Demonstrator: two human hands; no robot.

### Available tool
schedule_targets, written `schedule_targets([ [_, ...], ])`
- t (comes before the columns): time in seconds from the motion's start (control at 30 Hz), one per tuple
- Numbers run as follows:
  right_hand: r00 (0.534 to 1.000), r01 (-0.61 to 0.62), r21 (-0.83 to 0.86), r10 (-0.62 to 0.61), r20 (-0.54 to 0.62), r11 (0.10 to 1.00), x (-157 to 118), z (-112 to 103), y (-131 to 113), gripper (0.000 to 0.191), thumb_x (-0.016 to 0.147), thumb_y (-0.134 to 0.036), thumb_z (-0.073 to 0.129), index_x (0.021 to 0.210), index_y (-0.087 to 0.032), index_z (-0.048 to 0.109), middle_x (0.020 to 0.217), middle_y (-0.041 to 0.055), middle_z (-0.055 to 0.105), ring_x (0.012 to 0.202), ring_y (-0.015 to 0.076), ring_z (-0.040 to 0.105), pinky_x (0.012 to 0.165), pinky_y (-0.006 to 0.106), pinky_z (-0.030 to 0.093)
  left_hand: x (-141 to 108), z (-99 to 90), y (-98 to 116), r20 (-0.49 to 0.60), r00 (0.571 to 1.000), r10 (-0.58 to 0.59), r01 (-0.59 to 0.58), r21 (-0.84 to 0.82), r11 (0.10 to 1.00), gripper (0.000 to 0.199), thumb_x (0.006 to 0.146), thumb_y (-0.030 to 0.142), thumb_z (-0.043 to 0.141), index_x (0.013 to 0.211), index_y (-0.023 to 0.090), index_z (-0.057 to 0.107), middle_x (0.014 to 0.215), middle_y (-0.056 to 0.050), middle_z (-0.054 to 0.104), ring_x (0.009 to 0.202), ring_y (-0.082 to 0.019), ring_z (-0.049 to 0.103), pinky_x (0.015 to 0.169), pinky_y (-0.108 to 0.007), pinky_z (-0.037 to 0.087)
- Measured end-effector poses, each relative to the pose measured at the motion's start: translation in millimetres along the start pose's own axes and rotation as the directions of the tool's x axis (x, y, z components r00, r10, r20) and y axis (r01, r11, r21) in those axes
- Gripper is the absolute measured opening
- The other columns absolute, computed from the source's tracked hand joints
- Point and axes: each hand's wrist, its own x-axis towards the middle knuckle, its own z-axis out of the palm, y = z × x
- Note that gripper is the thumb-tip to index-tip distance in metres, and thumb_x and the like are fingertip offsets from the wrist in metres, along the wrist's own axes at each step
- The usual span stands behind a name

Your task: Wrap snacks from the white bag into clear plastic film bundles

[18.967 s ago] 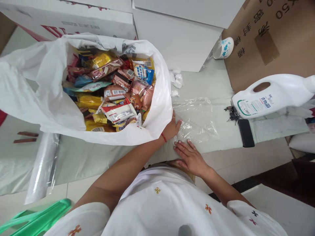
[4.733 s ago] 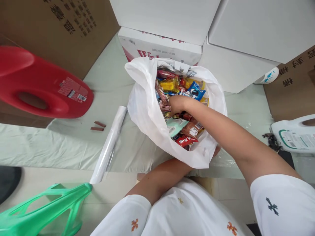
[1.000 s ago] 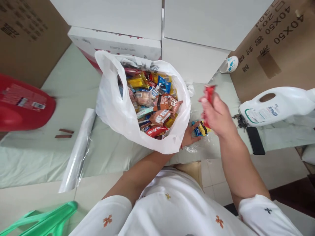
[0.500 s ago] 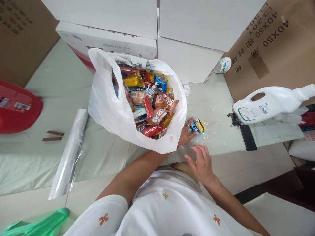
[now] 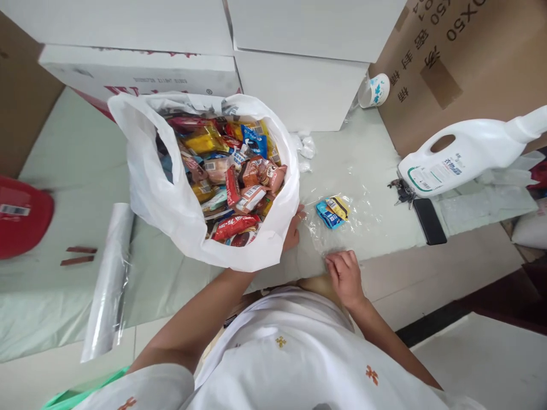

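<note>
Head view: left hand [image 5: 292, 232] partly hidden behind white bag [image 5: 156, 199].

Worn on my head, the one camera looks forward and steeply down from close above, taking in my own shirt [image 5: 307, 347] at the bottom, my hands [image 5: 344, 278] by the front edge of the counter [image 5: 363, 165], and white boxes [image 5: 294, 91] along its back edge.
</note>
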Motion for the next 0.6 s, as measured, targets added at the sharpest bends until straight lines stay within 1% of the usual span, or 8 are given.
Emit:
schedule_targets([
  [0.1,0.999,-0.034,0.007,0.034,-0.034,0.999,1.8,-11.0,5.9,0.017,0.102,-0.022,0.049,0.097,-0.024,0.066,0.092,0.0069,0.067,0.087,0.0248,0.054,0.079,0.041,0.047,2.1,2.5,-5.8,0.06,0.998,0.016,-0.019,0.059,0.998,0.05,0.081,0.021,0.054,0.129,0.021,0.068,0.156,-0.009,0.053,0.145,-0.038,0.046,0.127,-0.062,0.028],
  [0.2,0.994,-0.069,0.015,0.071,-0.083,0.997,10.1,-21.2,11.8,0.016,0.102,-0.023,0.049,0.096,-0.024,0.063,0.092,0.0069,0.065,0.089,0.0247,0.054,0.081,0.042,0.046,7.4,5.5,-10.5,0.053,0.999,0.002,-0.008,0.112,0.994,0.036,0.087,0.025,0.053,0.117,0.023,0.074,0.158,-0.007,0.05,0.147,-0.039,0.044,0.127,-0.065,0.026],
  [0.27,0.988,-0.094,0.018,0.095,-0.124,0.995,16.3,-29.1,17.9,0.015,0.102,-0.026,0.05,0.096,-0.024,0.063,0.099,0.0083,0.065,0.097,0.0257,0.055,0.087,0.044,0.046,10.5,4.6,-10.3,0.038,0.999,0.007,-0.011,0.113,0.994,0.029,0.091,0.028,0.052,0.107,0.026,0.076,0.157,-0.003,0.051,0.147,-0.036,0.044,0.128,-0.064,0.024],
  [0.37,0.98,-0.137,0.069,0.146,-0.134,0.988,24.1,-41.6,30.1,0.016,0.102,-0.032,0.049,0.097,-0.025,0.062,0.109,0.0098,0.066,0.108,0.027,0.058,0.095,0.046,0.046,15.2,-1.4,-3.0,0.002,1.0,0.031,-0.031,0.059,0.998,0.029,0.098,0.033,0.047,0.102,0.03,0.076,0.153,0.001,0.056,0.152,-0.029,0.038,0.132,-0.059,0.02],
  [0.43,0.97,-0.213,0.153,0.228,-0.085,0.965,28.3,-48.7,38.3,0.018,0.103,-0.037,0.047,0.098,-0.025,0.06,0.104,0.0083,0.068,0.104,0.0254,0.062,0.093,0.043,0.048,20.7,-5.6,4.3,-0.037,0.998,0.055,-0.055,0.005,0.998,0.031,0.102,0.036,0.043,0.105,0.03,0.074,0.15,0.001,0.059,0.156,-0.026,0.031,0.133,-0.057,0.015],
  [0.5,0.942,-0.319,0.222,0.334,-0.031,0.921,32.6,-53.6,45.2,0.021,0.103,-0.042,0.046,0.099,-0.025,0.058,0.095,0.0057,0.069,0.093,0.0231,0.065,0.088,0.039,0.049,29.8,-6.9,10.0,-0.064,0.995,0.074,-0.076,-0.036,0.996,0.032,0.104,0.036,0.041,0.108,0.03,0.072,0.146,0.001,0.063,0.157,-0.024,0.028,0.134,-0.056,0.014],
  [0.53,0.923,-0.368,0.243,0.383,-0.017,0.898,34.9,-55.1,48.1,0.023,0.103,-0.044,0.046,0.099,-0.025,0.058,0.091,0.0045,0.069,0.088,0.022,0.065,0.085,0.037,0.049,35.9,-6.1,11.6,-0.066,0.995,0.079,-0.082,-0.05,0.995,0.031,0.104,0.037,0.041,0.11,0.03,0.071,0.142,0.001,0.065,0.156,-0.023,0.03,0.134,-0.054,0.015],
  [0.6,0.892,-0.431,0.276,0.452,-0.014,0.859,39.4,-56.7,53.6,0.026,0.101,-0.049,0.047,0.096,-0.025,0.057,0.084,0.0027,0.068,0.081,0.0206,0.064,0.08,0.034,0.049,50.3,-2.0,12.1,-0.05,0.997,0.063,-0.066,-0.063,0.996,0.03,0.103,0.039,0.044,0.114,0.029,0.07,0.134,-0.001,0.069,0.151,-0.022,0.04,0.132,-0.05,0.022],
])
